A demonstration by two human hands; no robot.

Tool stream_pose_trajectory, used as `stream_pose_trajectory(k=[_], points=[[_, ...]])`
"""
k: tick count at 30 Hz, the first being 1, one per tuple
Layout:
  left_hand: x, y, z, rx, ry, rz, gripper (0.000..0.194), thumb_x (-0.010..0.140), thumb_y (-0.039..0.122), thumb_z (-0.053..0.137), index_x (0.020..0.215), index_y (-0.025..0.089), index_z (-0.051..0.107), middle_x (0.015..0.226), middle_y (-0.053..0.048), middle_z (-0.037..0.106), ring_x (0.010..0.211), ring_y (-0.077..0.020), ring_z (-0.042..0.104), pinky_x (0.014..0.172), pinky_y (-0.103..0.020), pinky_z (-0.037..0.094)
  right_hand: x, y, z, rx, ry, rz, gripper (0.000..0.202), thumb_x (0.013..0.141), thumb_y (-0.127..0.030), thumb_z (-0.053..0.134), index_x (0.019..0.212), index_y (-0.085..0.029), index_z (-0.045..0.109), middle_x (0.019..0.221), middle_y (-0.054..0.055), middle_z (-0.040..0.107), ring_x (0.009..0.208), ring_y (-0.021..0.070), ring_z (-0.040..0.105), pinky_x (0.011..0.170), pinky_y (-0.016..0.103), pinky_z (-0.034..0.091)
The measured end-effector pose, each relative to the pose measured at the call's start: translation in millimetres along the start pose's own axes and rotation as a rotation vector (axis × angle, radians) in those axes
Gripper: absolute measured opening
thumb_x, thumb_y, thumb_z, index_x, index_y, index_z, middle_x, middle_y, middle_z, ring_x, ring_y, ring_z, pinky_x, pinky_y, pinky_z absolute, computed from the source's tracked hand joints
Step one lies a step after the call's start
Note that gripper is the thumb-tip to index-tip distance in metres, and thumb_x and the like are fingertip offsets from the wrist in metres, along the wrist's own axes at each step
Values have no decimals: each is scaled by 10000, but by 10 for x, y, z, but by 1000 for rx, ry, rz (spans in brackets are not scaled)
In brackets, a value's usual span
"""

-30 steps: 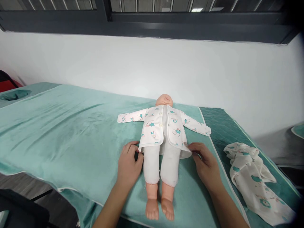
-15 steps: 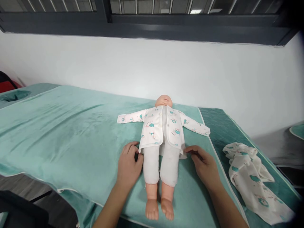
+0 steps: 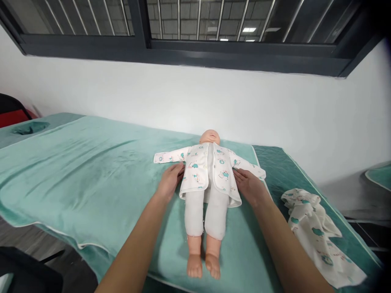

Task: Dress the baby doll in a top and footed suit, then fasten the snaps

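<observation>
A baby doll (image 3: pixel 194 244) lies on its back on a green sheet (image 3: pixel 91 175), head towards the wall and feet towards me. It wears a white printed jacket (image 3: pixel 195 173), open down the front, with both sleeves spread out. My left hand (image 3: pixel 171 179) is at the jacket's left side below the sleeve, fingers stretched out. On the right side my right hand (image 3: pixel 248 185) lies against the jacket under the other sleeve, fingers extended. Neither hand holds anything that I can see.
A crumpled white printed garment (image 3: pixel 324 240) lies at the right on a darker green cover (image 3: pixel 275 162). Behind the bed are a white wall and a dark window frame (image 3: pixel 229 57). A black object (image 3: pixel 27 268) stands at the lower left.
Both hands have moved up from the jacket's bottom corners to its sides, near the sleeves. Their fingers have straightened. The camera view has tilted up slightly.
</observation>
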State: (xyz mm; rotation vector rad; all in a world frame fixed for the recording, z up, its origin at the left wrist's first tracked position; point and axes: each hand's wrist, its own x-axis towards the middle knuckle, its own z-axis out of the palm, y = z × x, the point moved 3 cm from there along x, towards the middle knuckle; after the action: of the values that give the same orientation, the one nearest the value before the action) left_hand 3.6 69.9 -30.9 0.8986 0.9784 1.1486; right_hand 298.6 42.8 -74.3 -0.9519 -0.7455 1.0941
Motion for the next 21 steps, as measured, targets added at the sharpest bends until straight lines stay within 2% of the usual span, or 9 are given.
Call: stream_pose_trajectory(k=[3,6,9,13,17,21], points=[[218,-11,137,-94,-50,-118,322,800,403,734,946,117,706,956,-128,748,825,-220,699,752,-325,553,217,71,112,-38,18,92,67,831,-291,609,810,-228,615,834,54,730,926,228,714,925,364,579],[348,-35,221,-176,-75,-167,285,767,327,772,942,112,702,890,-115,751,743,-206,697,696,-318,563,258,83,223,-42,5,159,163,862,-366,566,866,-213,621,826,58,735,931,253,718,891,398,590],[448,-26,309,-203,-119,-143,257,729,265,803,908,120,689,830,-92,743,688,-188,686,654,-304,556,191,51,281,23,8,258,210,839,-393,575,932,-217,643,849,55,750,937,275,722,843,439,609],[582,-62,436,-214,-125,-110,312,689,271,836,912,137,664,790,-67,729,637,-164,663,631,-296,535,121,-25,267,169,52,368,253,836,-360,540,1012,-217,651,889,57,759,950,280,721,832,451,607],[624,-161,499,-198,-115,-91,366,693,344,835,943,149,652,829,-63,724,654,-152,652,634,-286,519,127,-60,217,222,71,379,244,818,-336,540,1005,-222,648,887,57,759,958,287,719,828,455,603],[531,-180,468,-148,-103,-46,382,732,412,801,986,166,655,897,-62,715,737,-166,663,676,-288,527,136,-37,171,201,50,380,228,804,-370,561,961,-227,644,875,69,752,979,305,710,848,488,589]])
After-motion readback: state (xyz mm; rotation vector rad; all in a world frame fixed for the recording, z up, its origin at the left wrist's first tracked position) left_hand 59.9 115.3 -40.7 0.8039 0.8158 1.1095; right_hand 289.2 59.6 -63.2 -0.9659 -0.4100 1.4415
